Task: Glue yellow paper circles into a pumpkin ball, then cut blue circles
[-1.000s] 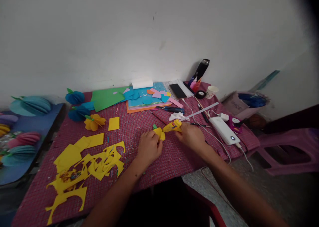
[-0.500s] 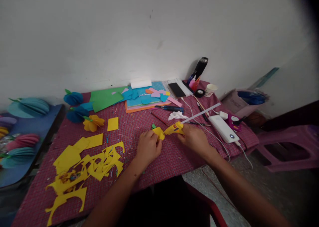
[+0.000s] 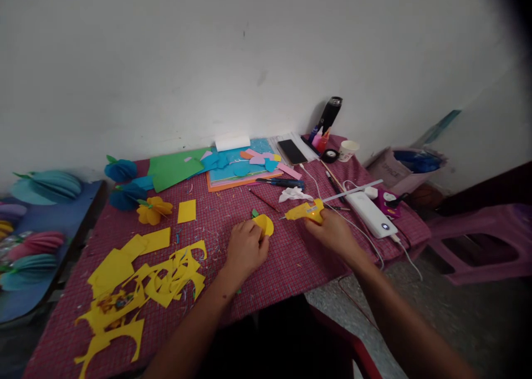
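My left hand (image 3: 248, 247) is closed around the near side of a small yellow paper pumpkin (image 3: 265, 225) with a green paper leaf (image 3: 255, 213) at its top. My right hand (image 3: 331, 232) grips a yellow hot glue gun (image 3: 305, 211) by its handle. A small orange light glows on the gun, and a long pale glue stick (image 3: 353, 190) sticks out of its back. The nozzle points left toward the pumpkin, a short gap away from it. Fingers hide part of the pumpkin and most of the gun's handle.
Yellow paper scraps (image 3: 170, 276) spread over the left of the checked tablecloth (image 3: 286, 268). Finished blue and yellow paper pumpkins (image 3: 154, 210) stand behind them. A cutter (image 3: 280, 183), a phone (image 3: 292, 152), a white power bank (image 3: 371, 214) with cables and a paper cup (image 3: 348, 150) lie toward the back right.
My right hand has drawn the glue gun right, away from the pumpkin, and its nozzle now shows. My left hand stays on the pumpkin, more of whose yellow face is visible.
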`<state>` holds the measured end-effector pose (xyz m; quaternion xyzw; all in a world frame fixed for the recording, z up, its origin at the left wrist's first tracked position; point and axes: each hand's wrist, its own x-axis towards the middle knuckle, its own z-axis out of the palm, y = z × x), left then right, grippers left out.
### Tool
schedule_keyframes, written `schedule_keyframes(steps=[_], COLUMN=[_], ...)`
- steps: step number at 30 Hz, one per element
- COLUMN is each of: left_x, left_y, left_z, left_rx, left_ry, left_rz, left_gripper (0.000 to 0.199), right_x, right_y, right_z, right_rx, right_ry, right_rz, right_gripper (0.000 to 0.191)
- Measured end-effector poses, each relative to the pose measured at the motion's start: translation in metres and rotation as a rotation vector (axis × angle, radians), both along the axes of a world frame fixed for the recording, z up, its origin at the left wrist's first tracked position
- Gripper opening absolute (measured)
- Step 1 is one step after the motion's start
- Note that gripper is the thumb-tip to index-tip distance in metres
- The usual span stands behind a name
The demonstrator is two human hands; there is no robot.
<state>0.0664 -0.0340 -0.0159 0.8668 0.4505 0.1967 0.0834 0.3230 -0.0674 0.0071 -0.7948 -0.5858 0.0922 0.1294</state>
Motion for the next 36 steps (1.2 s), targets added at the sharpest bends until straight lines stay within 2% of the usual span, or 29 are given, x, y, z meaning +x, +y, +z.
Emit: schedule_keyframes(steps=[13, 28, 36], left_x=[0.000, 0.000, 0.000], left_y=[0.000, 0.000, 0.001], left_z=[0.000, -0.001, -0.002], left_rx=[0.009, 0.017, 0.012], left_ry=[0.017, 0.009, 0.014], left_rz=[0.001, 0.001, -0.005], left_gripper=[0.014, 0.014, 0.015], right_x=[-0.033, -0.034, -0.032], right_y=[0.003, 0.010, -0.001], right_z=[0.003, 0.003, 0.008], right_rx=[-0.037, -0.013, -0.016], right_ry=[-0.201, -0.141, -0.176], right_rz=[0.093, 0.146, 0.167], right_gripper=[0.028, 0.028, 0.025])
